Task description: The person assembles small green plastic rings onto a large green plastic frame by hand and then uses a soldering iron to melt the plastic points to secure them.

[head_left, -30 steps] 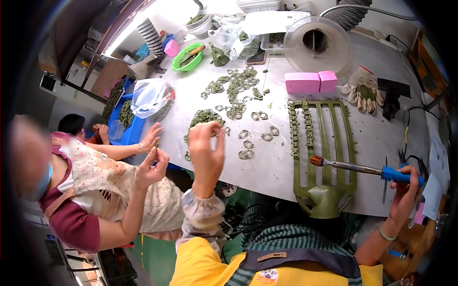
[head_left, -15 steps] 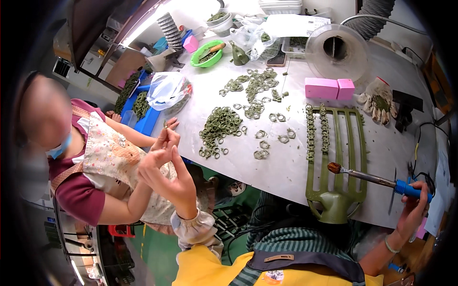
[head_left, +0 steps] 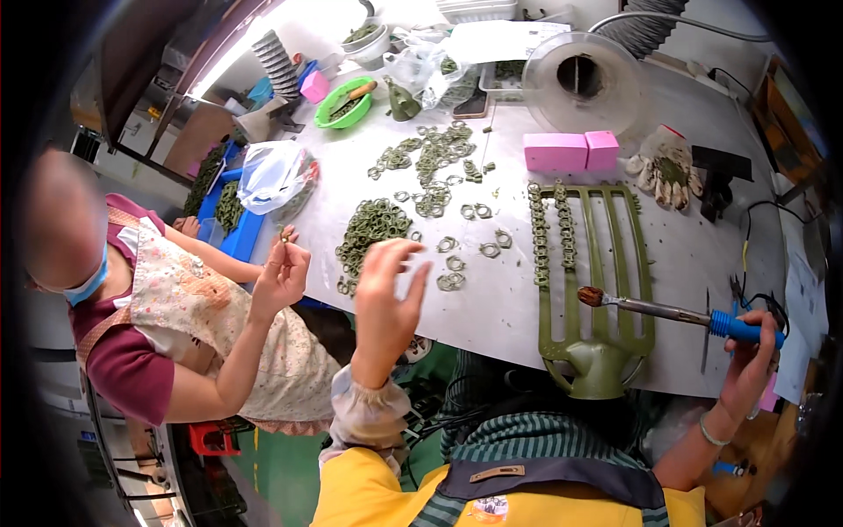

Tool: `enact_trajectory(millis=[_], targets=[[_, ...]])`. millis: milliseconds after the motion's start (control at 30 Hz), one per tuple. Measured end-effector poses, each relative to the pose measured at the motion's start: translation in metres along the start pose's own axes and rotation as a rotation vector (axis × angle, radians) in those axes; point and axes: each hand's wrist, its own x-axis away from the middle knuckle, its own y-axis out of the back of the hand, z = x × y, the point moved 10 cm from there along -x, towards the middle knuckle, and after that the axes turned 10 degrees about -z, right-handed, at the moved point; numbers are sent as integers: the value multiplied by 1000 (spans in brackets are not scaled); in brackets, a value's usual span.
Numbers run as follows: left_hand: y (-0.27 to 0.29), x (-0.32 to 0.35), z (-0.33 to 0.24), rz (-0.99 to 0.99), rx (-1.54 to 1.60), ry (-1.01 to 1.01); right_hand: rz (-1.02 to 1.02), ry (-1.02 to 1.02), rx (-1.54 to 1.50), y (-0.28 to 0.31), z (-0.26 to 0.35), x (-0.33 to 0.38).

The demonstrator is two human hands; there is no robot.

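Observation:
My left hand is raised over the table's front edge, just right of a heap of small green rings. Its thumb and fingers are apart, with nothing visible between them. My right hand grips the blue handle of a soldering iron, whose brown, knobby tip points left. Beneath that tip lies a green slotted frame with long parallel bars. Rows of small rings line its two left bars, and a few bits show along its right edge. More loose rings are scattered between the heap and the frame.
Behind the frame sit pink blocks, a stained glove and a clear round hood. A green bowl and plastic bags stand at far left. A co-worker in an apron sits left, pinching something small.
My left hand has moved right, away from the co-worker's hand, toward the ring heap. The view has shifted; my right hand still holds the iron over the frame.

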Motion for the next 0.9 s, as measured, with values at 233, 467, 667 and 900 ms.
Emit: enact_trajectory(millis=[233,467,667,900], targets=[[-127,15,47,310,69,12,-31,9,-12,-1,4,2],[-157,-6,55,164,-166,-61,-35,8,-34,-5,5,3],[-191,-7,68,402,-48,175,-39,-8,-39,-10,5,5],[-157,-1,40,332,397,336,-50,-57,-14,-17,-3,9]])
